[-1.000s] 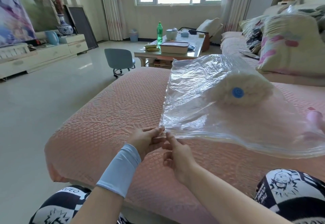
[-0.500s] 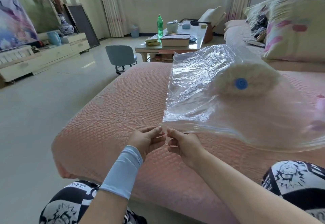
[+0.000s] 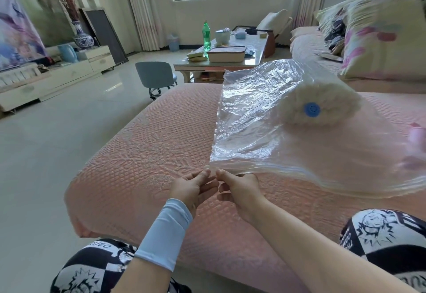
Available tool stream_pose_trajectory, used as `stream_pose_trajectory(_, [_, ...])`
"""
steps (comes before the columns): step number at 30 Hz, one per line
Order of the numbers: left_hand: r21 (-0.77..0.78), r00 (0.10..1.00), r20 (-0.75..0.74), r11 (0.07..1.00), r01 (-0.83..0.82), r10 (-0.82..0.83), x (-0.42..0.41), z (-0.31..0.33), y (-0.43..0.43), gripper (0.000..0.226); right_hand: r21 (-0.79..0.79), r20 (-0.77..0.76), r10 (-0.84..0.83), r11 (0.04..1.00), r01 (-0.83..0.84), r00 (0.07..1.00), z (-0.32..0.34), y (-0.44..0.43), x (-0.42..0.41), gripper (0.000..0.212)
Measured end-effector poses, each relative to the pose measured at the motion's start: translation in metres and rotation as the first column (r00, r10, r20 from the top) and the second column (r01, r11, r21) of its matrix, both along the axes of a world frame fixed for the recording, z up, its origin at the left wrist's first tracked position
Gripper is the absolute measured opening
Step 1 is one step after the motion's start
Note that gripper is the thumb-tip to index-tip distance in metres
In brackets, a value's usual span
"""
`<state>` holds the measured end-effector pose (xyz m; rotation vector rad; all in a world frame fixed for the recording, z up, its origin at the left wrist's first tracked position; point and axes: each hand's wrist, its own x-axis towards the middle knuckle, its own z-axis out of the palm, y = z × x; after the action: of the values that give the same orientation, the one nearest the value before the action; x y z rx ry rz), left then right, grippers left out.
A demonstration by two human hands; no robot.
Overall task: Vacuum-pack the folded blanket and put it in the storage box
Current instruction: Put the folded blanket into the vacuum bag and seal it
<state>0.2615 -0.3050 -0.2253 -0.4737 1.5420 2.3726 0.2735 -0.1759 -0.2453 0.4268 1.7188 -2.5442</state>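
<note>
**Both hands at the corner of the zip seal**

The fingertips (image 3: 206, 172) of the left hand (image 3: 192, 188) and those of the right hand (image 3: 239, 191) meet at the near left corner of the vacuum bag (image 3: 260, 113). On each hand thumb and forefinger pinch the clear plastic, while the other fingers hang loosely curled.

From this corner the zip strip (image 3: 299, 169) runs away to the person's right along the near edge of the bag, so the right hand is the nearer one to the length which, I think, must be pressed closed next. The cream folded blanket (image 3: 332, 94) lies inside the bag, further back and to the right, under the blue valve (image 3: 311, 109). The bag rests on the pink quilted sofa cover (image 3: 149, 154).

Compared with one second ago, almost nothing differs: both hands stay pinched at the same corner, and no slide along the strip has begun.
</note>
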Motion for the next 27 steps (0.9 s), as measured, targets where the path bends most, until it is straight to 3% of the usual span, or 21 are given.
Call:
stream_pose_trajectory(7, [-0.029,1.000,-0.029,1.000,-0.010,0.009,-0.001,0.000,-0.001,0.021,-0.008,0.012,-0.013,1.000,0.013,1.000,-0.003,0.002,0.001,0.014])
stream_pose_trajectory(17, [-0.161,0.998,-0.069,0.987,-0.023,0.012,0.000,-0.006,0.004,0.013,0.020,0.061,0.070,0.997,-0.071,0.996,0.000,0.007,0.002,0.020])
stream_pose_trajectory(22, [-0.200,0.998,-0.003,0.978,0.058,-0.060,-0.001,-0.006,-0.003,0.011,-0.055,0.164,0.136,0.990,-0.128,0.977,0.000,0.013,0.002,0.018])
stream_pose_trajectory(27, [-0.263,0.992,-0.030,0.958,0.109,-0.121,-0.003,-0.006,-0.003,0.013,-0.038,0.176,0.132,0.991,-0.128,0.975,-0.001,0.011,0.003,0.018])
